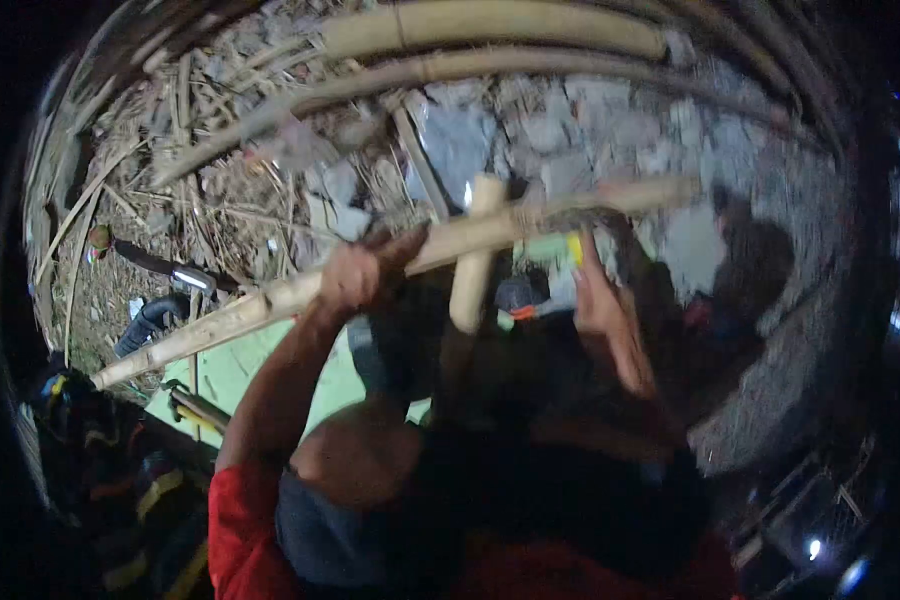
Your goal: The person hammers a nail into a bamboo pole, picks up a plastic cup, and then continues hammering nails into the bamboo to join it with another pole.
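A long bamboo pole (470, 237) runs slantwise from the lower left to the upper right. My left hand (355, 278) is closed on its middle. A short, thick piece of bamboo or wood (472, 280) crosses beneath the pole. On the right, my right hand (602, 300) is closed around a tool (576, 247) with a yellow part. The tool's dark, curved end appears to lie against the pole, but blur hides its exact shape.
Large bamboo lengths (490, 28) lie across the top, above rubble and dry strips. A knife (192, 278) rests at the left. Below it are a green sheet (240, 365) and another tool with a yellow part (198, 412). My knee (355, 455) is bent in front.
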Action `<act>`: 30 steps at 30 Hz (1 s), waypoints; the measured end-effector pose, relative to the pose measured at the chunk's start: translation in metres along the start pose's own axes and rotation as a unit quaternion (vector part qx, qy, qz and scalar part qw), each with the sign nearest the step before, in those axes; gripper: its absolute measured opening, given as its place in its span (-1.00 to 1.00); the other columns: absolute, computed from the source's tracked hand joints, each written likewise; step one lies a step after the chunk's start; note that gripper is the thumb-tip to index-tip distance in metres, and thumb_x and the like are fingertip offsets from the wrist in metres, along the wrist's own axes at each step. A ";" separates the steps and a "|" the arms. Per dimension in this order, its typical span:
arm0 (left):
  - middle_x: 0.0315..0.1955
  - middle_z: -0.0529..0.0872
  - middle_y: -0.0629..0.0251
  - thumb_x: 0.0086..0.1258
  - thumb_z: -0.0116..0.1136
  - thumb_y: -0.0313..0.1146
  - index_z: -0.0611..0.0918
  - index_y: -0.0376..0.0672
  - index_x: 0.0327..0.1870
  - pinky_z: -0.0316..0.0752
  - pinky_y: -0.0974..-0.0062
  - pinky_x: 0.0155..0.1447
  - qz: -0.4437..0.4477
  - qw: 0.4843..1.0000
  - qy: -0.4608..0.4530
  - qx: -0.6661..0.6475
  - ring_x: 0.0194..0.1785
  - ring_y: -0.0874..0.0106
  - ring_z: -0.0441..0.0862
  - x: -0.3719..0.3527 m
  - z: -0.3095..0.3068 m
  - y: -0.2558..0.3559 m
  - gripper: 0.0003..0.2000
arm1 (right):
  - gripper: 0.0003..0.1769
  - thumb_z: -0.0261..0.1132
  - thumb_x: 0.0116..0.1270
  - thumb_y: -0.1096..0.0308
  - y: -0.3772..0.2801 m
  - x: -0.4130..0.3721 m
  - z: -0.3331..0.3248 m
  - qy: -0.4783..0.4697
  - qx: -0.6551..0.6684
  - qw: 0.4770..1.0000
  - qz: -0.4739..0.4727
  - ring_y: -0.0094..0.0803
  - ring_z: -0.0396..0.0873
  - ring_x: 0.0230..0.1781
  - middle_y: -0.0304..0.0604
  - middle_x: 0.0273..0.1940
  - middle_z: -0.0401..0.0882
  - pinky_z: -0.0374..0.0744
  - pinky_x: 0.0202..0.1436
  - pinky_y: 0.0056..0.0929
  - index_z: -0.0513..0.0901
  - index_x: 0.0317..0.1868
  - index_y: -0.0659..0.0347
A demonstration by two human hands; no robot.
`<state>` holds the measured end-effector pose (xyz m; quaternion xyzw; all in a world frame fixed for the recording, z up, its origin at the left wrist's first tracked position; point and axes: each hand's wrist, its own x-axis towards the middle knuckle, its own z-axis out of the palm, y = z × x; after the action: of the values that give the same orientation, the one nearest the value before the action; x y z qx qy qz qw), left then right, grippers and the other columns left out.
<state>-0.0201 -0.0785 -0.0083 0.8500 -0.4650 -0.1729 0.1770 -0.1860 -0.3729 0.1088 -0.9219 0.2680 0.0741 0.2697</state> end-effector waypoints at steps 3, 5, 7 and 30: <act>-0.15 0.72 0.15 0.40 0.28 -0.25 0.46 0.21 0.54 0.71 0.14 -0.29 -0.011 1.000 -0.006 -0.009 -0.33 0.11 0.78 0.003 -0.017 0.005 -0.37 | -0.45 0.17 0.63 0.40 -0.015 -0.006 -0.031 0.159 0.004 0.981 -0.114 0.20 0.79 -0.27 0.39 -0.19 0.70 0.69 -0.27 -0.16 0.35 0.52 0.46; -0.19 0.69 0.17 0.43 0.25 -0.26 0.46 0.24 0.54 0.71 0.14 -0.30 -0.011 1.000 -0.012 -0.001 -0.36 0.11 0.76 0.001 -0.011 0.004 -0.38 | -0.53 0.18 0.63 0.38 -0.011 -0.015 -0.026 0.224 0.171 0.957 -0.072 0.22 0.77 -0.29 0.37 -0.20 0.71 0.69 -0.28 -0.18 0.41 0.39 0.50; -0.20 0.68 0.18 0.44 0.24 -0.23 0.47 0.24 0.54 0.71 0.14 -0.30 -0.025 1.000 -0.011 0.010 -0.35 0.11 0.76 0.002 -0.014 0.005 -0.40 | -0.58 0.18 0.62 0.36 -0.009 -0.019 -0.011 0.213 0.170 0.959 -0.078 0.23 0.76 -0.26 0.33 -0.20 0.72 0.69 -0.26 -0.12 0.43 0.36 0.40; -0.25 0.66 0.30 0.48 0.23 -0.20 0.40 0.35 0.59 0.68 0.21 -0.38 -0.043 0.999 0.012 0.023 -0.31 0.21 0.75 0.001 -0.015 0.007 -0.37 | -0.81 0.26 0.55 0.40 0.010 -0.009 0.005 0.114 -0.007 0.992 -0.060 -0.12 0.59 -0.42 0.01 -0.34 0.58 0.60 -0.12 -0.17 0.55 0.07 0.27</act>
<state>-0.0177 -0.0810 0.0082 0.8751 -0.4296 -0.1592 0.1560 -0.1987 -0.3735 0.1024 -0.9406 0.2407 -0.0460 0.2350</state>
